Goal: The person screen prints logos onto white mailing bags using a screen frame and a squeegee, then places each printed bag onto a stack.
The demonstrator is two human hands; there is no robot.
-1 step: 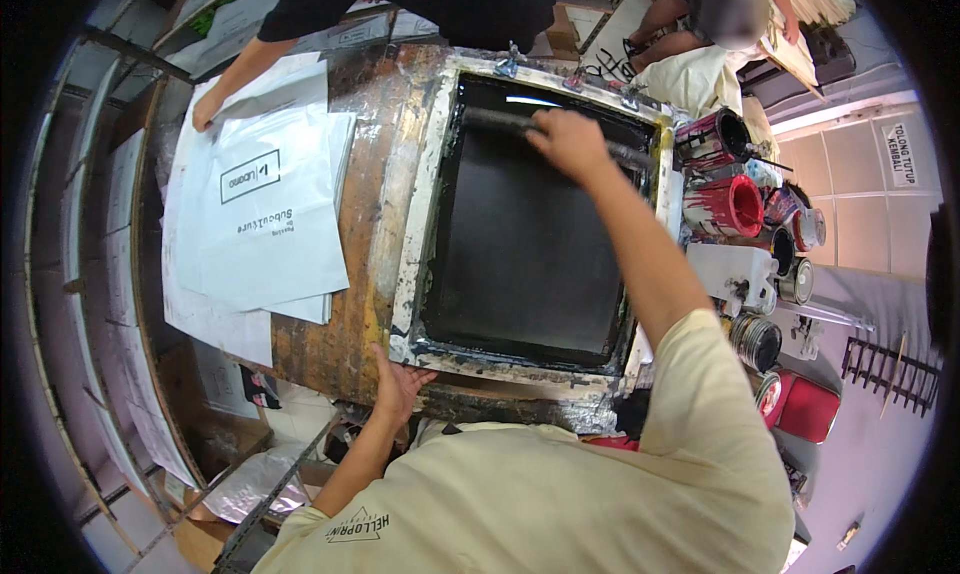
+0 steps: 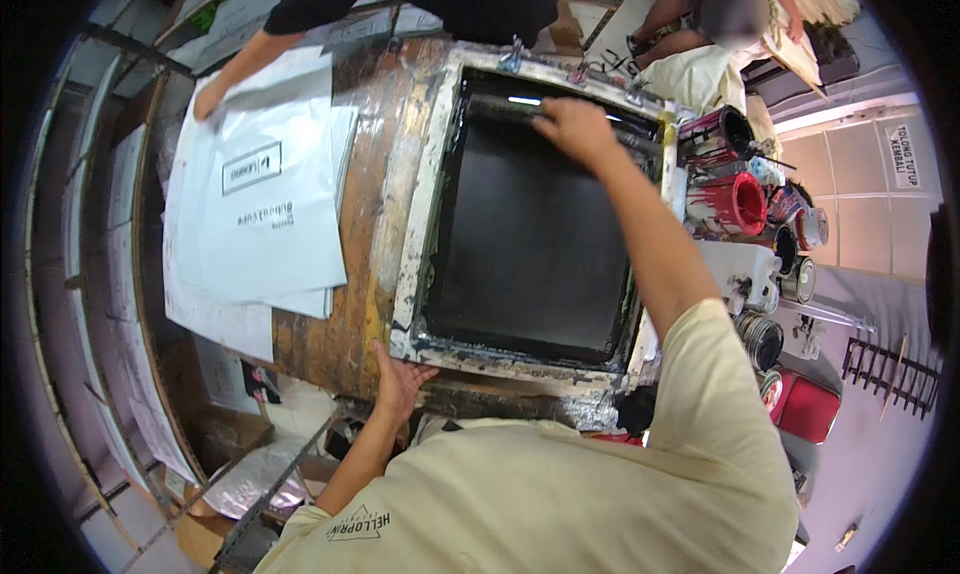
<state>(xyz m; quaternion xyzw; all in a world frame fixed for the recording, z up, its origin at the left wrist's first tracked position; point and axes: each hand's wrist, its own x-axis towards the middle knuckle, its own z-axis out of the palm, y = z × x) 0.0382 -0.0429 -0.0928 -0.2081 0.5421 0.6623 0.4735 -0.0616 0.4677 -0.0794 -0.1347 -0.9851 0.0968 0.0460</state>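
A screen-printing frame (image 2: 412, 274) with chipped, paint-stained white edges lies on the worktable in front of me. Dark mesh (image 2: 530, 244) fills it, with wet black ink along its inner borders. My right hand (image 2: 578, 132) is closed over a dark squeegee (image 2: 498, 111) that lies across the far end of the mesh; the fingers' undersides are hidden. At the near left corner of the frame is my left hand (image 2: 400, 382), palm turned up. Its thumb is apart and its fingers stretch along the frame's near edge, partly beneath it.
Printed white bags (image 2: 265, 214) lie stacked on the wooden table (image 2: 310, 349) at left, with a co-worker's hand (image 2: 207, 102) at their far edge. Ink-smeared cans (image 2: 728, 202) and a white jug (image 2: 735, 272) stand right of the frame. Another person (image 2: 730, 14) sits at far right.
My right hand and the squeegee have shifted slightly away from me, toward the frame's far edge. The co-worker's hand has moved a little on the bags. My left hand stays put.
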